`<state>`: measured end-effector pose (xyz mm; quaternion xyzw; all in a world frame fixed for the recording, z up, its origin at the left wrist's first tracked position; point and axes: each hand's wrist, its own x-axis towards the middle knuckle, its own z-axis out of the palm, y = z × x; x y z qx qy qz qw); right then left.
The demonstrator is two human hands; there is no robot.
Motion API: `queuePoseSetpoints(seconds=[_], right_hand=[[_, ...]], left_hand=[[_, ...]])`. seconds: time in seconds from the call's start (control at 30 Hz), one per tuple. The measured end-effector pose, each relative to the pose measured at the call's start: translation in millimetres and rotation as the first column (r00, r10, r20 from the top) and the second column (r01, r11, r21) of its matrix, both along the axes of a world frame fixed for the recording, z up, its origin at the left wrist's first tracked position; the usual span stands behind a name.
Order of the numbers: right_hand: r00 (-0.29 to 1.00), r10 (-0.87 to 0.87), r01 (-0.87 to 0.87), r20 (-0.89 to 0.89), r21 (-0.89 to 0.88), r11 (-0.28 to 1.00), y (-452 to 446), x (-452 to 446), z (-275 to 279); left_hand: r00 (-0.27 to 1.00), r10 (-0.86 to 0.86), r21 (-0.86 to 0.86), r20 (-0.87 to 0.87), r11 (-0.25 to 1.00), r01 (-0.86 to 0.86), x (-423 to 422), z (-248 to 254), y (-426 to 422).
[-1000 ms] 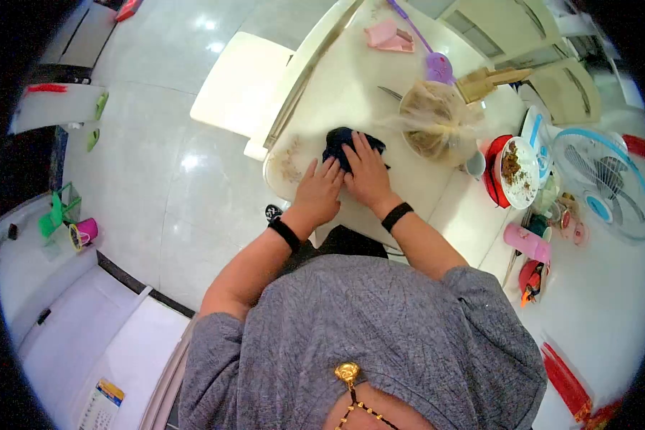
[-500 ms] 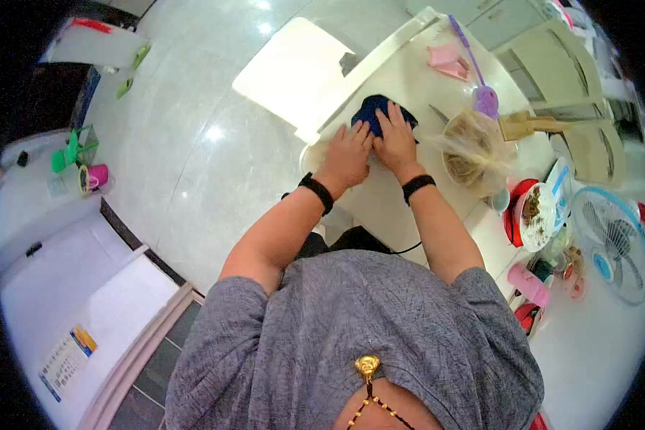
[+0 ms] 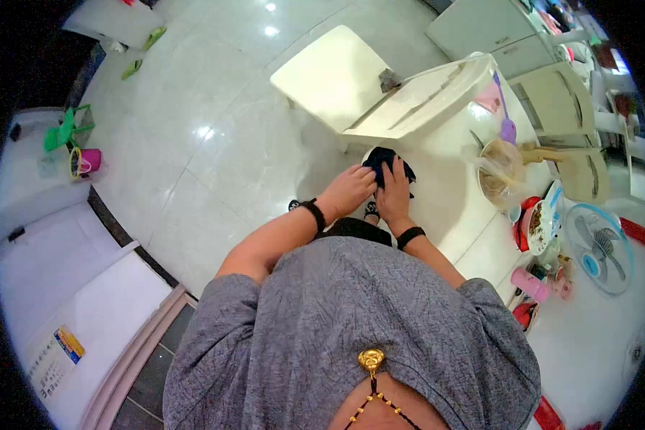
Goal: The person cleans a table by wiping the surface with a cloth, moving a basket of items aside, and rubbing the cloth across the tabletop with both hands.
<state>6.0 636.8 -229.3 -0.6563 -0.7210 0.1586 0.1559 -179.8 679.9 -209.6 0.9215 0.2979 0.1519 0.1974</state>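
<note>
A dark blue cloth (image 3: 386,160) lies bunched on the near corner of the white table (image 3: 441,204), close to the chair back. My left hand (image 3: 350,190) touches the cloth's left side with its fingers stretched out. On the cloth's near side, my right hand (image 3: 393,193) has its fingers spread over it, beside my left fingertips. Both hands look open, pressing on the cloth; its underside is hidden. Each wrist wears a black band.
A white chair (image 3: 333,75) stands beyond the table corner. To the right are a plastic-covered bowl (image 3: 500,179), a purple long-handled item (image 3: 507,130), a dish of food scraps (image 3: 539,226), a pink cup (image 3: 529,284) and a fan (image 3: 599,249). Grey tiles cover the floor.
The view has shifted, and the table and chair appear farther right. My hands and the cloth are now closer to the table corner by the chair back.
</note>
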Motion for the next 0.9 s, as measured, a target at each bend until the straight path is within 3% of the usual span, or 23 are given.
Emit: queuePoseSetpoints(seconds=[0.07, 0.13, 0.23, 0.33, 0.4, 0.47, 0.5, 0.53, 0.6, 0.63, 0.7, 0.77, 0.8, 0.83, 0.87, 0.9], right_hand=[[1.0, -0.009, 0.009, 0.002, 0.038, 0.999, 4, -21, -1], [1.0, 0.008, -0.007, -0.006, 0.057, 0.998, 11, -36, -5], [0.996, 0.045, -0.048, 0.077, 0.045, 0.998, 18, -57, -1], [0.985, 0.138, -0.141, 0.098, 0.02, 0.99, 27, -82, -5], [0.942, 0.27, -0.292, -0.2, -0.09, 0.952, 31, -105, -19], [0.945, 0.243, -0.286, -0.218, -0.199, 0.937, 28, -131, -40], [0.904, 0.255, -0.35, -0.343, -0.251, 0.902, 30, -140, -40], [0.901, 0.255, -0.355, -0.35, -0.259, 0.898, 35, -152, -34], [0.904, 0.179, -0.389, -0.387, -0.577, 0.718, 51, -173, -26], [0.902, 0.177, -0.394, -0.395, -0.581, 0.713, 59, -177, -33], [0.912, 0.189, -0.384, -0.365, -0.593, 0.707, 84, -188, -55], [0.942, 0.157, -0.316, -0.297, -0.623, 0.716, 116, -187, -78], [0.968, 0.124, -0.238, -0.218, -0.642, 0.729, 133, -182, -93], [0.979, 0.105, -0.188, -0.174, -0.588, 0.787, 144, -173, -118], [0.988, 0.081, -0.138, -0.13, -0.529, 0.837, 154, -163, -146], [0.988, 0.071, -0.133, -0.134, -0.546, 0.827, 172, -153, -169]], left_hand=[[0.994, -0.06, -0.116, -0.09, 0.992, 0.05, -12, -4, 17], [0.996, 0.001, -0.082, -0.086, 0.997, -0.008, -31, -18, 26], [0.985, 0.153, -0.195, -0.084, 0.967, -0.167, -65, -24, 26], [0.98, 0.151, -0.273, -0.128, 0.945, -0.181, -94, -19, 9], [0.984, 0.131, -0.347, -0.125, 0.923, -0.167, -114, -18, -1], [0.962, 0.253, -0.489, -0.107, 0.828, -0.272, -137, -30, -8], [0.942, 0.305, -0.478, -0.14, 0.812, -0.334, -153, -32, -9], [0.91, 0.376, -0.473, -0.176, 0.778, -0.413, -170, -23, -10], [0.866, 0.408, -0.489, -0.289, 0.715, -0.5, -205, -1, -10], [0.864, 0.406, -0.491, -0.298, 0.711, -0.503, -222, -11, -16], [0.788, 0.474, -0.54, -0.393, 0.574, -0.615, -258, -36, -32], [0.754, 0.503, -0.758, -0.424, 0.259, -0.599, -291, -32, -39], [0.74, 0.508, -0.76, -0.441, 0.228, -0.609, -308, -44, -51], [0.761, 0.547, -0.791, -0.349, 0.264, -0.552, -323, -53, -65], [0.731, 0.545, -0.83, -0.41, 0.11, -0.547, -335, -53, -78], [0.754, 0.43, -0.806, -0.497, 0.095, -0.585, -347, -58, -89]])
